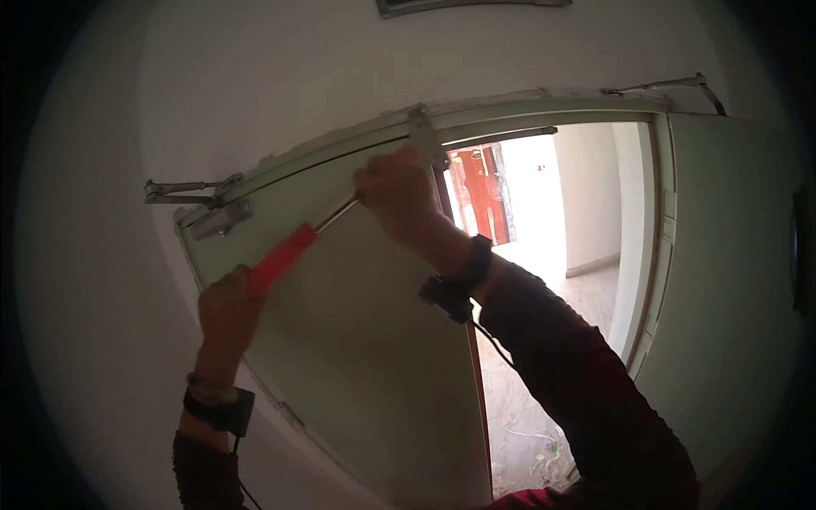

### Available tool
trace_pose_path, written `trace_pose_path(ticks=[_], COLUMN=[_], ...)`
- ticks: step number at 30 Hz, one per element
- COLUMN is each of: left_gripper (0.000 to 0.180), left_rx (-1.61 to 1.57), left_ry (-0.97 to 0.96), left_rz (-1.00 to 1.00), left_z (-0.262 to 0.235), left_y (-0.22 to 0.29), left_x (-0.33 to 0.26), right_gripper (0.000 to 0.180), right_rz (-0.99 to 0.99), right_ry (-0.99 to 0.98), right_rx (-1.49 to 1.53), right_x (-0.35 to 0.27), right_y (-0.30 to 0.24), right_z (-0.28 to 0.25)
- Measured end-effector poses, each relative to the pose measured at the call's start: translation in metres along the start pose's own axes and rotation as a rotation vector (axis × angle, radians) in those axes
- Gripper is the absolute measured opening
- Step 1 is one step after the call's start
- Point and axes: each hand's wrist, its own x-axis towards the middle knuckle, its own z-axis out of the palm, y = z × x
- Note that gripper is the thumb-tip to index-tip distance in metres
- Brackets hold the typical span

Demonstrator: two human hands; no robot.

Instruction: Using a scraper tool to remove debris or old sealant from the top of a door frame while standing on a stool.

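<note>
My left hand [228, 308] is closed round the lower end of the red handle [285, 255] of a long tool. Its bright metal shaft [336, 215] slants up to the right into my right hand [398, 194], which is closed at that end. My fingers hide the tool's tip or head, so its exact kind does not show. A bit of red shows above my right knuckles. Just beyond my right hand, a metal plate [424, 136] sits across the door frame's top edge. Behind both hands stands a pale green door leaf [382, 357].
A door closer arm [189, 187] and its body [223, 219] are at the door's upper left. A second closer arm [659, 86] is above another green leaf [731, 255] at right. Through the bright doorway a red door [483, 191] shows. Debris [544, 455] lies on the floor.
</note>
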Motion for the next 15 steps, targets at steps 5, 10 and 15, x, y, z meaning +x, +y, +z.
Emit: trace_pose_path(ticks=[5, 10, 15], left_gripper=[0.017, 0.016, 0.019], left_rx=[0.074, 0.016, 0.103], left_ry=[0.018, 0.141, 0.127], left_rz=[0.016, 0.264, 0.216], left_z=[-0.011, -0.01, -0.025], left_y=[-0.016, 0.013, 0.006], left_x=[0.011, 0.042, 0.039], right_gripper=[0.005, 0.006, 0.007], right_rz=[-0.081, 0.073, 0.013], right_ry=[-0.037, -0.087, -0.11], right_rx=[-0.286, -0.302, -0.335], right_x=[0.012, 0.002, 0.01], right_y=[-0.009, 0.025, 0.023], right_z=[-0.01, -0.024, -0.013])
